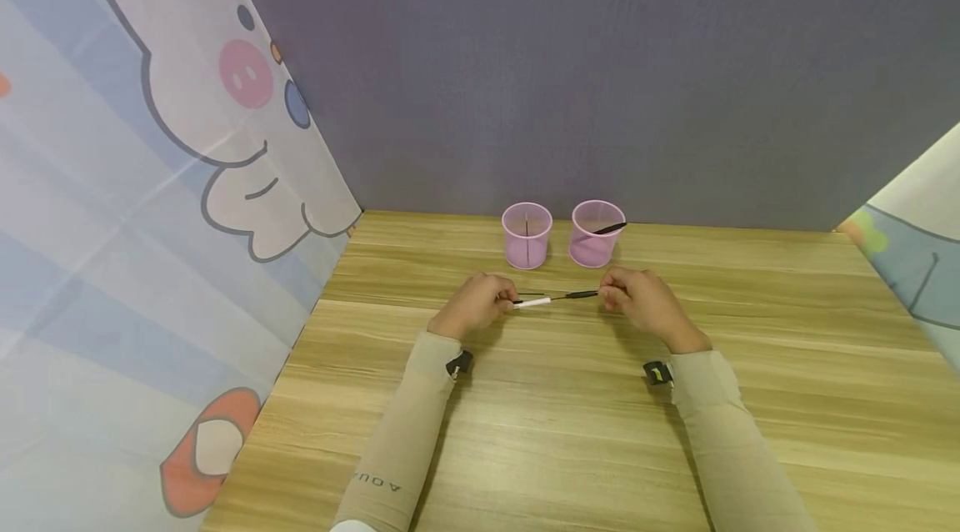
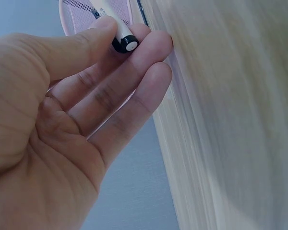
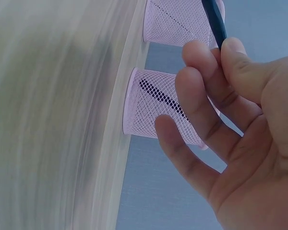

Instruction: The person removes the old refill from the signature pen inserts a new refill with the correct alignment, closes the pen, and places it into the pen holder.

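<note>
In the head view my left hand [image 1: 476, 304] pinches a white pen-like barrel [image 1: 534, 303] between thumb and fingertips. Its black end [image 2: 126, 44] shows in the left wrist view, with a pale disc on it. Across from it my right hand [image 1: 639, 303] pinches a slim black handle [image 1: 582, 294] by its far end, also seen as the dark handle [image 3: 214, 19] beside my thumb. A thin rod runs from that handle to the tip of the white barrel, the two lying nearly in line. Both hands are just above the table.
Two pink mesh cups stand behind my hands. The left cup [image 1: 526, 252] holds a thin dark stick; in the right cup [image 1: 592, 253] a black-handled stick leans on the rim. A thin dark stick [image 1: 532, 293] lies by my left fingers. A grey wall [image 1: 600, 82] rises behind the wooden table [image 1: 555, 432].
</note>
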### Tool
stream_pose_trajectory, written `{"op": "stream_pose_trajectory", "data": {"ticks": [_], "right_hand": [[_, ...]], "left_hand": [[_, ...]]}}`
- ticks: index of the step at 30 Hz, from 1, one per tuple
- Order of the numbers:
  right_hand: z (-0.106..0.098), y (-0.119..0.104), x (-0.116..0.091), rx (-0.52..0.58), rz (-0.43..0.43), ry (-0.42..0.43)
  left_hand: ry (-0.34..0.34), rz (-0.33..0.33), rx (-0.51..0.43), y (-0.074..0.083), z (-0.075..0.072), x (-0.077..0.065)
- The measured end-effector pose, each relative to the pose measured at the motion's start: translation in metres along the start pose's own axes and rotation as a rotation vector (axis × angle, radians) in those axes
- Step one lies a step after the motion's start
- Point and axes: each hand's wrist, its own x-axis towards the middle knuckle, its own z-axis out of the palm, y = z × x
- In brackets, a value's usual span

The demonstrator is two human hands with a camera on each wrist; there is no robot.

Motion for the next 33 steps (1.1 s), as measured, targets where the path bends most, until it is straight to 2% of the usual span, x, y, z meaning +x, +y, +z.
{"op": "stream_pose_trajectory", "data": {"ticks": [33], "right_hand": [[0.0085,-0.0042,0.0013,-0.013,-0.041,0.011]], "left_hand": [[-0.006,0.005,-0.002,0.0064,0.0012,0.0000]]}}
